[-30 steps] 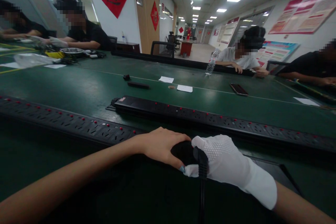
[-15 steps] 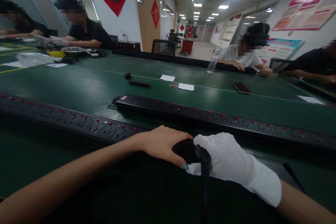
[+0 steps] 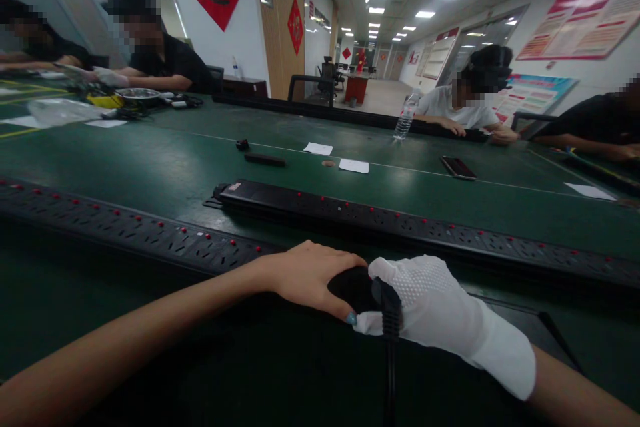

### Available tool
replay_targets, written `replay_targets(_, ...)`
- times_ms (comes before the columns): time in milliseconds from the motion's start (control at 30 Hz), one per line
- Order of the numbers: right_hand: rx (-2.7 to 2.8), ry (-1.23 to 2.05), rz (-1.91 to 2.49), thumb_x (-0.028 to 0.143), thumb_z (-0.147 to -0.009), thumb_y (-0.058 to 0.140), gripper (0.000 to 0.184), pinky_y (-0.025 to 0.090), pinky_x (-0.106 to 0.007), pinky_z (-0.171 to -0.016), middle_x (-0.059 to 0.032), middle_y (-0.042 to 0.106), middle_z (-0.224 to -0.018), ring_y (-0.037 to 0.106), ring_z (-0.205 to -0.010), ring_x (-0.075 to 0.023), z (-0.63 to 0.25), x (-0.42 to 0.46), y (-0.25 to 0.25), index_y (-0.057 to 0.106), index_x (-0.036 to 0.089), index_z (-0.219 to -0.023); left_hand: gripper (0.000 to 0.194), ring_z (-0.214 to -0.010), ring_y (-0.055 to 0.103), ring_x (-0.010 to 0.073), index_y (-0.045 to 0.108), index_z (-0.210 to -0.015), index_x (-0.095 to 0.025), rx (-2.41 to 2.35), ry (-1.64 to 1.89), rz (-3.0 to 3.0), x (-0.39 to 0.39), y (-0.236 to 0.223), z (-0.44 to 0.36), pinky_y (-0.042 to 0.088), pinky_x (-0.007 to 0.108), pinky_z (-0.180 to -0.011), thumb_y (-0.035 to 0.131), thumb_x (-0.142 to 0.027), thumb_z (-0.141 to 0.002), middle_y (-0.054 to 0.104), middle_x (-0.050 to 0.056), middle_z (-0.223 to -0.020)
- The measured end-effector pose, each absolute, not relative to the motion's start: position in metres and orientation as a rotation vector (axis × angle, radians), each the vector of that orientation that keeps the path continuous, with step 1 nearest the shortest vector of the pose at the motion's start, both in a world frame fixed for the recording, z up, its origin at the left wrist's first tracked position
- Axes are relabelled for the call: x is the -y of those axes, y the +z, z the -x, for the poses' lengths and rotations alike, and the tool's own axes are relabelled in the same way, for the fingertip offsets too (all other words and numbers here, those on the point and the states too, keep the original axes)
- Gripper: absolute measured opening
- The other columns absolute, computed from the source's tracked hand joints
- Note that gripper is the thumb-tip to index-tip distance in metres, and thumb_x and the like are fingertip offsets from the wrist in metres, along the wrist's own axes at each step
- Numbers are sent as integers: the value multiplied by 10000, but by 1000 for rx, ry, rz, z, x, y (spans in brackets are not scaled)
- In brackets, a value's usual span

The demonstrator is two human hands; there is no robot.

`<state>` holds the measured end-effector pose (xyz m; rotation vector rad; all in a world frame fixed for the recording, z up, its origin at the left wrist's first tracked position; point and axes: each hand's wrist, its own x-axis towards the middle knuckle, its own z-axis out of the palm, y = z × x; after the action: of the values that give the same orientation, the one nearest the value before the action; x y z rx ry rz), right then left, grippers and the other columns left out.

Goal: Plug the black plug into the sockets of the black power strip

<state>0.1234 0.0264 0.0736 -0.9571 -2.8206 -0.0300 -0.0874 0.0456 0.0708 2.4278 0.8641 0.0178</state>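
Note:
My bare left hand is closed over the right part of the near black power strip, thumb on the front side and fingers over the back. Right beside it, my right hand, in a white dotted glove, grips a black plug against the strip's end. From the plug a thick black cable hangs straight down toward me. Whether the plug's pins are in a socket is hidden by the hands. The strip carries a row of sockets with red dots.
A second black power strip lies just behind my hands. Farther back are a short black bar, paper slips, a phone and a water bottle. Several people sit around the green table.

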Motion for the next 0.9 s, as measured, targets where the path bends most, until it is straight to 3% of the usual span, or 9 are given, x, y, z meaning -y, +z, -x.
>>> replay_targets(900,2828,46,927,550,-798,462,378,271,-223,-465,9,568,-628,484,-484,-96,-124,-29,73,525,180,-754,650,-1001,549,218,369,-1277,-223,-841,33,-2438,-45,71,89,384,321,-833,467,-610,-763,539,55,-1215)
